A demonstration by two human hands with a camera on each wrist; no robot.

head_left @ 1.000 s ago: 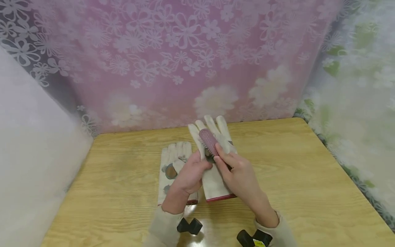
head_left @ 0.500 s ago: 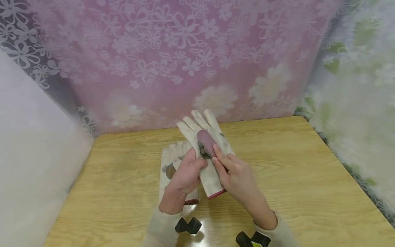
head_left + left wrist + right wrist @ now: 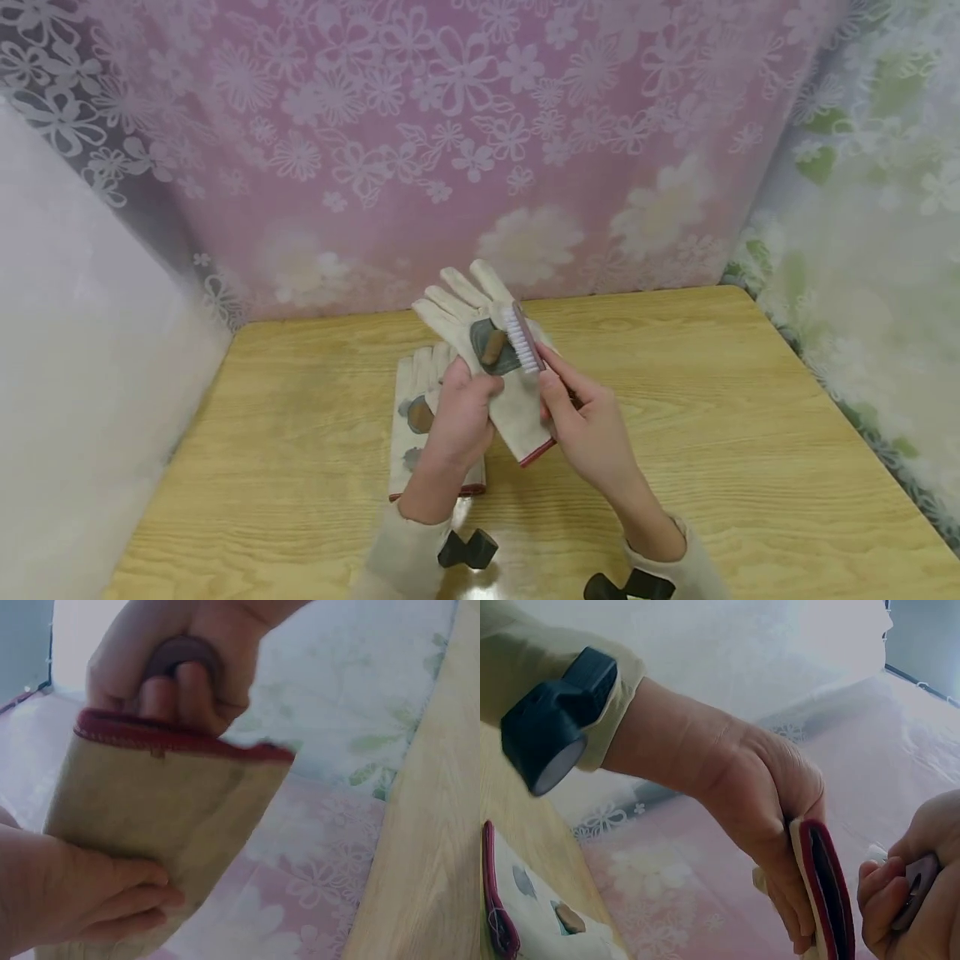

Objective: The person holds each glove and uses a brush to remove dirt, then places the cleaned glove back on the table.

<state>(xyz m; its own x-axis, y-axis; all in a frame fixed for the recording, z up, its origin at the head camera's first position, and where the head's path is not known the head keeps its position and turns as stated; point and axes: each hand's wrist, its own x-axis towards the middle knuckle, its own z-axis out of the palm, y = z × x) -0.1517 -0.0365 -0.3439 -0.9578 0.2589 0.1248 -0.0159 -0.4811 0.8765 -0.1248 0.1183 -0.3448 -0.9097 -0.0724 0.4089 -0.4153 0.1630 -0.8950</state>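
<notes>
My left hand [image 3: 459,412] grips a cream work glove [image 3: 517,421] with a red-trimmed cuff, thumb on the palm side and fingers behind it, as the left wrist view shows. The glove is raised and tilted, fingers pointing up and left. A grey patch [image 3: 482,336] with a brown mark shows on its palm. My right hand [image 3: 596,429] holds a scrub brush [image 3: 525,335] with a mauve back and white bristles. The brush stands on edge at the patch's right side, bristles facing left. In the right wrist view the brush's handle [image 3: 922,881] has a hole, and fingers curl round it.
A second cream glove [image 3: 401,475] lies on the wooden table [image 3: 300,433] behind the left forearm, with grey and brown spots. A pink flowered cloth [image 3: 375,208] hangs along the table's back edge, with pale sheets on both sides.
The brush has turned from lying back-up over the patch to standing on edge, so the patch and bristles now show. The held glove has shifted left and leans further left.
</notes>
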